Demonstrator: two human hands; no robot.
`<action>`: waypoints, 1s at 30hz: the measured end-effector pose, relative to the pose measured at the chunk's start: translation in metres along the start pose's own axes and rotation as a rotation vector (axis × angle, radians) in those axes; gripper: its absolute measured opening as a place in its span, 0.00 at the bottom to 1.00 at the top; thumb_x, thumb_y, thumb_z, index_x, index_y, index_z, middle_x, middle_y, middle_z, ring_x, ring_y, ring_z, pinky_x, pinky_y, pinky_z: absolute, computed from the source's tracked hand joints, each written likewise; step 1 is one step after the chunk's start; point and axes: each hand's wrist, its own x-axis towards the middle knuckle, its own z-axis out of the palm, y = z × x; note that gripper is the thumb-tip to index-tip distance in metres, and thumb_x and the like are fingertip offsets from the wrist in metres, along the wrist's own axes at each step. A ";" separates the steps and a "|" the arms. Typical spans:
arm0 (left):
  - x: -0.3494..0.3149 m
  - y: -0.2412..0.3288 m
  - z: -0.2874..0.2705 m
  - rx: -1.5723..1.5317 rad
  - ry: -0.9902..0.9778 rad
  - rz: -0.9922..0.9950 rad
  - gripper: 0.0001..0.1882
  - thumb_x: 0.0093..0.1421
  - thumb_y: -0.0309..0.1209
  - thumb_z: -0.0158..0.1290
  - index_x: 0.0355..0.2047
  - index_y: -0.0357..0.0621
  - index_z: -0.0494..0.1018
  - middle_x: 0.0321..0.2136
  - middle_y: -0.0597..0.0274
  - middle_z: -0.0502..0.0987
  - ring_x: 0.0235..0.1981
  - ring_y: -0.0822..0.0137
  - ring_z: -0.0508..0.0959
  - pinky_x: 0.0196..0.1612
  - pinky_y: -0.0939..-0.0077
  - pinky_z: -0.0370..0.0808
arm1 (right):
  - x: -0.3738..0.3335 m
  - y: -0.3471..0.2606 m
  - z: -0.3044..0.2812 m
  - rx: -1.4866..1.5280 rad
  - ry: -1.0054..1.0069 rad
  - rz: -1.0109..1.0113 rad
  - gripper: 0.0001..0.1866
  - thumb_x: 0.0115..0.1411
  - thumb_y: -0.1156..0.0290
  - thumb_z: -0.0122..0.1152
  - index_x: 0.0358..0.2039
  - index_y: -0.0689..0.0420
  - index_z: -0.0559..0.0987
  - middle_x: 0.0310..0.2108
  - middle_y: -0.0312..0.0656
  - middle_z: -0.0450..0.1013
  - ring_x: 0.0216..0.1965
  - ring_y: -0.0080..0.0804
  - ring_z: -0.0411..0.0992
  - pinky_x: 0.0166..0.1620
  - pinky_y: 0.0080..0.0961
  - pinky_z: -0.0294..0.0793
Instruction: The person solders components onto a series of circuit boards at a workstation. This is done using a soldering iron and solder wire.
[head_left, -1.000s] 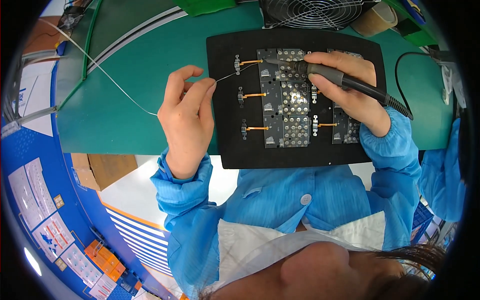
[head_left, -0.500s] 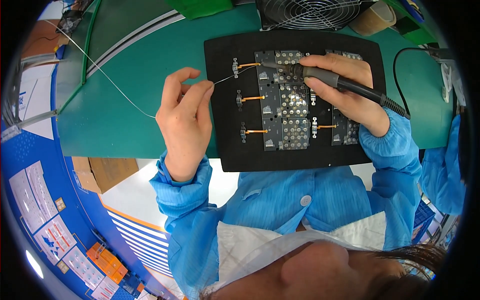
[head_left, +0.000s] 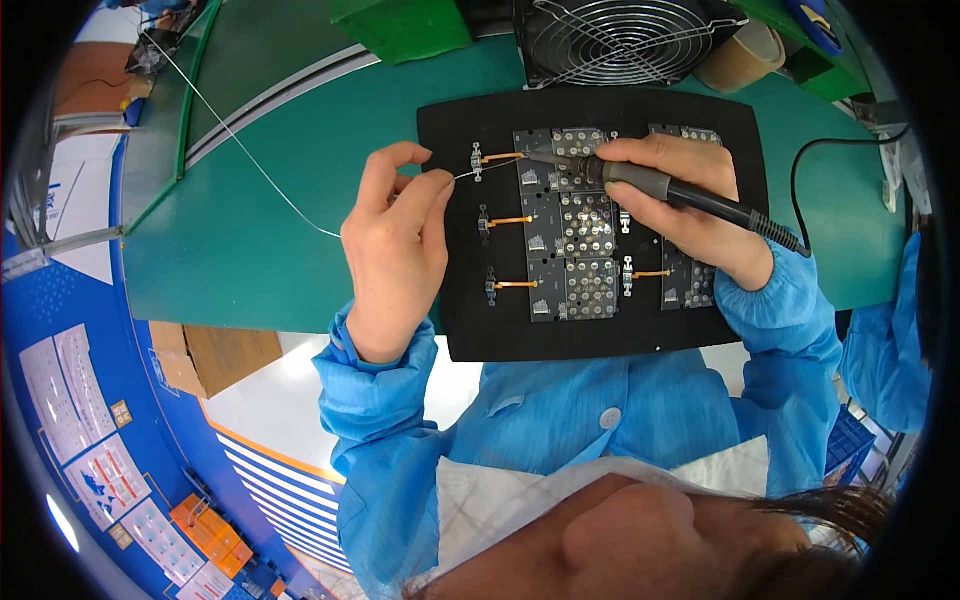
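Observation:
My left hand [head_left: 395,250] pinches a thin silvery solder wire [head_left: 244,152] between thumb and forefinger, left of the top-left circuit board [head_left: 533,178]. The wire's short end reaches toward the board's left edge. A black soldering iron [head_left: 716,204] is gripped pen-like in my right hand [head_left: 690,170]. Its tip points left and meets, or nearly meets, the spot where an orange flex ribbon [head_left: 500,157] joins that board. A small metal-framed part [head_left: 477,162] sits at the ribbon's other end. Several such boards lie in columns on a black pad [head_left: 465,335]; my right hand covers some of them.
A black fan with a wire guard [head_left: 625,42] stands behind the pad, beside a tan roll [head_left: 742,58] and a green box [head_left: 400,28]. The iron's cord [head_left: 795,180] loops at the right. A cardboard box [head_left: 230,358] sits below the green tabletop [head_left: 240,285]. Another person's blue sleeve [head_left: 880,350] shows right.
My left hand has moved right, bringing the solder wire closer to the board. The iron stays at the same joint. The whole bench has shifted slightly down in view.

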 end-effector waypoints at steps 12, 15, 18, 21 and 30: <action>0.000 0.000 0.000 0.026 0.007 0.009 0.05 0.51 0.16 0.57 0.29 0.36 0.78 0.37 0.58 0.74 0.24 0.70 0.73 0.26 0.77 0.70 | 0.000 0.002 -0.003 0.012 0.016 0.019 0.15 0.52 0.74 0.66 0.41 0.64 0.80 0.23 0.44 0.74 0.21 0.28 0.70 0.24 0.23 0.66; -0.001 0.000 0.000 0.043 0.002 0.004 0.05 0.51 0.16 0.57 0.29 0.36 0.78 0.37 0.58 0.74 0.24 0.70 0.73 0.26 0.77 0.70 | -0.001 0.003 -0.003 -0.003 -0.016 0.009 0.15 0.52 0.74 0.65 0.41 0.64 0.80 0.23 0.44 0.74 0.21 0.28 0.71 0.24 0.23 0.67; 0.002 0.002 0.002 0.031 -0.005 0.012 0.04 0.52 0.16 0.57 0.29 0.35 0.78 0.37 0.58 0.74 0.24 0.70 0.73 0.26 0.77 0.70 | -0.002 0.005 -0.004 0.014 0.001 0.006 0.16 0.52 0.74 0.66 0.42 0.64 0.80 0.24 0.44 0.75 0.22 0.29 0.72 0.25 0.23 0.67; 0.003 0.004 0.002 0.032 -0.033 0.008 0.03 0.52 0.19 0.58 0.29 0.36 0.77 0.39 0.57 0.73 0.25 0.62 0.76 0.27 0.70 0.73 | -0.003 0.004 -0.005 0.019 -0.010 0.006 0.16 0.52 0.73 0.66 0.42 0.63 0.80 0.24 0.44 0.75 0.22 0.29 0.72 0.25 0.23 0.68; 0.009 0.007 0.010 0.016 -0.044 0.032 0.04 0.52 0.16 0.58 0.28 0.35 0.77 0.37 0.58 0.74 0.24 0.69 0.73 0.26 0.78 0.69 | -0.002 0.002 -0.008 0.009 -0.033 0.033 0.14 0.53 0.72 0.68 0.41 0.62 0.80 0.26 0.45 0.77 0.24 0.32 0.75 0.26 0.22 0.72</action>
